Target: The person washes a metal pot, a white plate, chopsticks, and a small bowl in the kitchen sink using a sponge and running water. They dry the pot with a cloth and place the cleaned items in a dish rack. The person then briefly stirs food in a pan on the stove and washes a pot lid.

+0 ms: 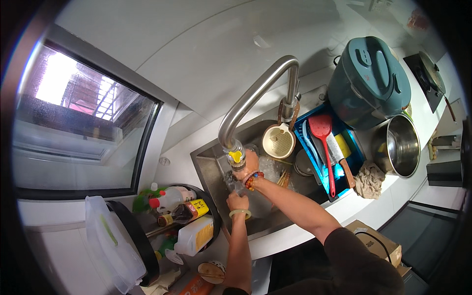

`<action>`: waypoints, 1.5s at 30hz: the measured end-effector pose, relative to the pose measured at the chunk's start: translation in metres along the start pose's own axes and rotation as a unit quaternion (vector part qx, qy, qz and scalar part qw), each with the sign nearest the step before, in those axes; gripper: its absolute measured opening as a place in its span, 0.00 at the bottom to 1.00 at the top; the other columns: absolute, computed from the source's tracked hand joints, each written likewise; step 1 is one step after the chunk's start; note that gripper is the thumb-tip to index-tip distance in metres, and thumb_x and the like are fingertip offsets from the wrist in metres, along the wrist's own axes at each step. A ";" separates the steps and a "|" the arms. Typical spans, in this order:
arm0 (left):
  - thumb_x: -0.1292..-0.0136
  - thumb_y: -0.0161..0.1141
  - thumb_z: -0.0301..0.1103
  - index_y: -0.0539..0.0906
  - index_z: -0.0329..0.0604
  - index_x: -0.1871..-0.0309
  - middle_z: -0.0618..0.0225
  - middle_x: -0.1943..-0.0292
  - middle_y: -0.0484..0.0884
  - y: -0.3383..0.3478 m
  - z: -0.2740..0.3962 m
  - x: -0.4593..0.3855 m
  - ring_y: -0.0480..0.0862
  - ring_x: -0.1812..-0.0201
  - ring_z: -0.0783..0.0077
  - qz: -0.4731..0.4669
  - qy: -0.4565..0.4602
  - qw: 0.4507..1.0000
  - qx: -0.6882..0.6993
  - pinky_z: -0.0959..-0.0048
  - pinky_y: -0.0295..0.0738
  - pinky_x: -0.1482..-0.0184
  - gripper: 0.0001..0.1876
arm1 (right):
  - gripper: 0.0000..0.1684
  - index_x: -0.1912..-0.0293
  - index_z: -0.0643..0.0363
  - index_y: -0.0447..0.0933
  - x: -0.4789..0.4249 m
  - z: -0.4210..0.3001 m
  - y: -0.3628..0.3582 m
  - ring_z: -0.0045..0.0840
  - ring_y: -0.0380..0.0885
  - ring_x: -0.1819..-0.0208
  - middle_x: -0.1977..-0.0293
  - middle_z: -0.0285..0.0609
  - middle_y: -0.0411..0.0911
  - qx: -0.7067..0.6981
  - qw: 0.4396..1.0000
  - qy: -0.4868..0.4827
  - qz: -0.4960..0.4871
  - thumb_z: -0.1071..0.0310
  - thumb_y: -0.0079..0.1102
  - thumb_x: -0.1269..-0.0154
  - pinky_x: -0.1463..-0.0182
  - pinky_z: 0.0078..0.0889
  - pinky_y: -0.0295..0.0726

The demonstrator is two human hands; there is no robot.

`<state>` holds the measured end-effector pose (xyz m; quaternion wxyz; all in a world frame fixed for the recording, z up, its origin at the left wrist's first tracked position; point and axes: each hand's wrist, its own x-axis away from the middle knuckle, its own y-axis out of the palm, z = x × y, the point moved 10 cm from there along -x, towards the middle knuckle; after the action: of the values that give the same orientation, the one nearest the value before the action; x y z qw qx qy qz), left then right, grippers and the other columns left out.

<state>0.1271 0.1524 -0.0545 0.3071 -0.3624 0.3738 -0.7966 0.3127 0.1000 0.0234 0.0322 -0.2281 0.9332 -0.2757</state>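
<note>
Both of my hands are low in the stainless steel sink (258,230), under the spout of a metal faucet (258,92). My left hand (238,202), with a pale bangle at the wrist, has curled fingers at a blurred, clear or wet thing that I cannot name. My right hand (250,166), wearing a beaded bracelet (254,180), is partly hidden behind the faucet's yellow-marked nozzle (236,158); a dark mesh-like thing lies beside it. Whether it grips anything is hidden. Chopsticks (284,179) lie in the sink to the right of my hands.
A cream strainer basket (279,142) hangs at the faucet base. Across the sink's right side sits a blue tray (356,142) with a red spatula (320,127) and a knife (346,169). Beyond are a lidded bucket (368,84), steel pot (403,145) and cloth (368,179). Bottles (184,212) stand left.
</note>
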 end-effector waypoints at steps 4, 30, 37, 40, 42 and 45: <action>0.43 0.68 0.32 0.82 0.32 0.60 0.54 0.69 0.85 0.005 -0.022 -0.003 0.85 0.66 0.61 0.002 -0.003 0.971 0.237 0.65 0.76 0.60 0.13 | 0.21 0.69 0.59 0.85 -0.009 0.033 -0.025 0.50 0.80 0.64 0.71 0.53 0.81 -0.008 0.999 -0.014 0.031 0.51 0.54 0.41 0.56 0.48 0.79; 0.38 0.67 0.32 0.79 0.24 0.54 0.58 0.61 0.83 -0.023 0.014 0.052 0.79 0.64 0.71 0.213 -0.055 0.802 0.555 0.72 0.76 0.60 0.18 | 0.45 0.65 0.65 0.84 0.047 0.138 -0.047 0.53 0.82 0.60 0.66 0.62 0.82 0.119 0.930 0.347 0.005 0.31 0.35 0.33 0.54 0.52 0.79; 0.36 0.66 0.39 0.75 0.24 0.47 0.55 0.54 0.80 -0.016 -0.003 0.036 0.78 0.60 0.70 0.330 -0.105 0.745 0.570 0.69 0.76 0.57 0.25 | 0.46 0.62 0.67 0.83 0.109 0.139 -0.023 0.54 0.80 0.55 0.61 0.65 0.80 0.031 0.891 0.452 0.008 0.29 0.38 0.35 0.50 0.51 0.77; 0.37 0.66 0.36 0.73 0.31 0.43 0.55 0.49 0.78 0.006 0.005 0.036 0.79 0.53 0.66 0.276 -0.102 0.680 0.671 0.65 0.76 0.51 0.24 | 0.42 0.63 0.71 0.82 0.104 0.150 -0.018 0.53 0.81 0.60 0.67 0.64 0.81 -0.024 0.924 0.367 0.103 0.32 0.55 0.41 0.54 0.48 0.78; 0.37 0.62 0.29 0.70 0.36 0.39 0.55 0.47 0.77 0.014 0.003 0.037 0.80 0.50 0.61 0.162 -0.091 0.677 0.712 0.62 0.76 0.47 0.24 | 0.37 0.67 0.70 0.81 0.092 0.141 -0.042 0.50 0.82 0.67 0.73 0.62 0.80 -0.082 0.950 0.272 0.131 0.37 0.65 0.46 0.60 0.44 0.78; 0.37 0.60 0.27 0.69 0.38 0.37 0.54 0.46 0.77 -0.006 0.000 0.029 0.80 0.48 0.59 0.028 0.001 0.708 0.706 0.60 0.76 0.45 0.24 | 0.33 0.72 0.65 0.81 0.062 0.116 -0.077 0.48 0.80 0.75 0.79 0.58 0.78 0.003 0.997 0.051 0.066 0.38 0.68 0.47 0.69 0.41 0.78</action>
<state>0.1100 0.1332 -0.0391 0.4950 -0.0287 -0.2874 -0.8195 0.3103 -0.0429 -0.0298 0.0037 -0.1519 0.9457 -0.2872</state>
